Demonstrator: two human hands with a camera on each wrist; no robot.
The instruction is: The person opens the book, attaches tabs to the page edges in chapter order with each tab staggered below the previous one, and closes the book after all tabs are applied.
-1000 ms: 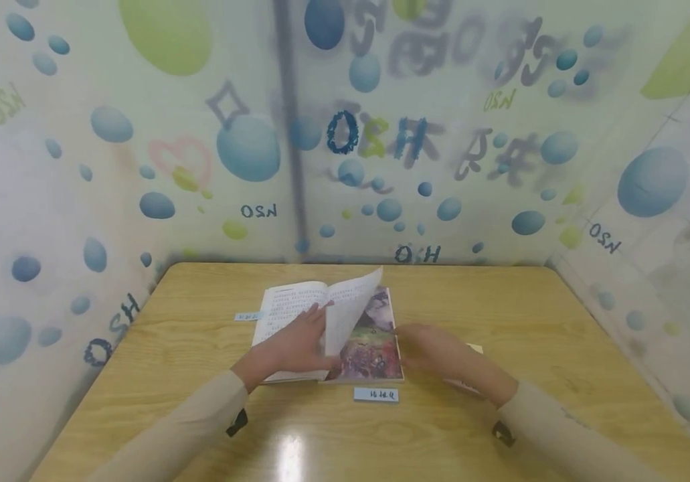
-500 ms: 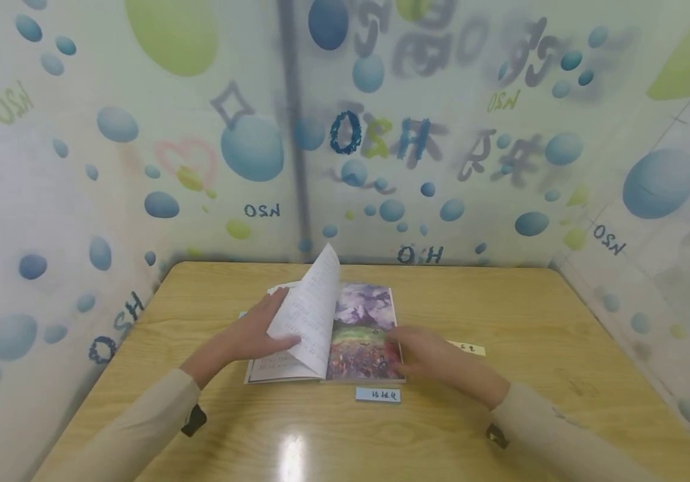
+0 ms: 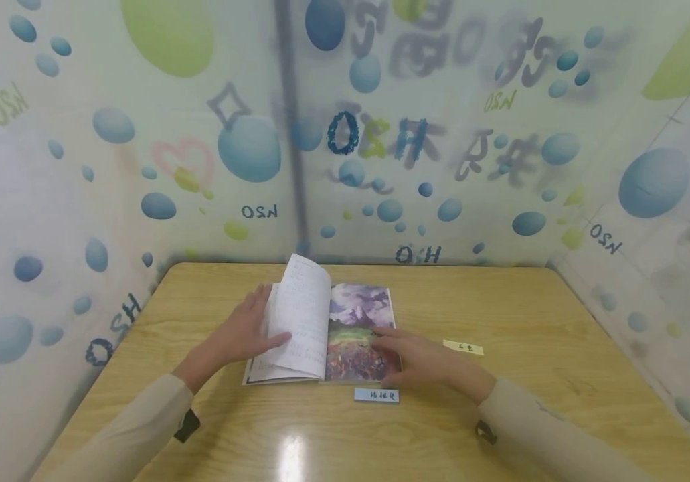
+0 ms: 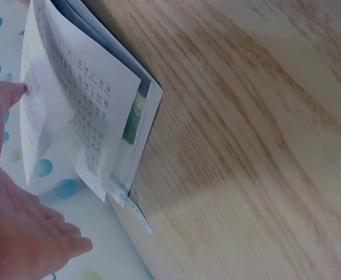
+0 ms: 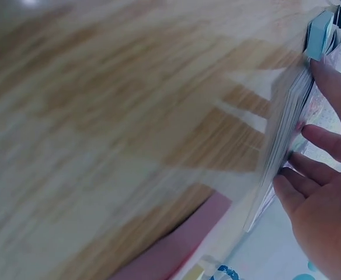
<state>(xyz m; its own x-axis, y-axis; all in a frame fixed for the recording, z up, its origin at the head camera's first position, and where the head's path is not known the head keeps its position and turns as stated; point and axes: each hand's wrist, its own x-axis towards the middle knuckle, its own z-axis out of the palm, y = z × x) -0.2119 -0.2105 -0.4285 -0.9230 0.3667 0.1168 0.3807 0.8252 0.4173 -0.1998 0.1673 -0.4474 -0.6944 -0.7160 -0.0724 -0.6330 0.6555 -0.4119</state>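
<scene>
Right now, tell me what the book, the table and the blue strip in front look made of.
Book: apparently matte paper, judging by the thin, curving raised page. Blue strip in front: dull, marked, probably paper or card. Table: wood or wood-look laminate, by its grain; shiny, since light glares off it.

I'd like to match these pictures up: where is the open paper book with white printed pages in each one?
Head: the open book lies just below centre.
Left wrist: the open book is at upper left.
Right wrist: the open book runs along the right side, nearly edge-on.
Shared landmark: the light-brown wood-grain tabletop.
</scene>
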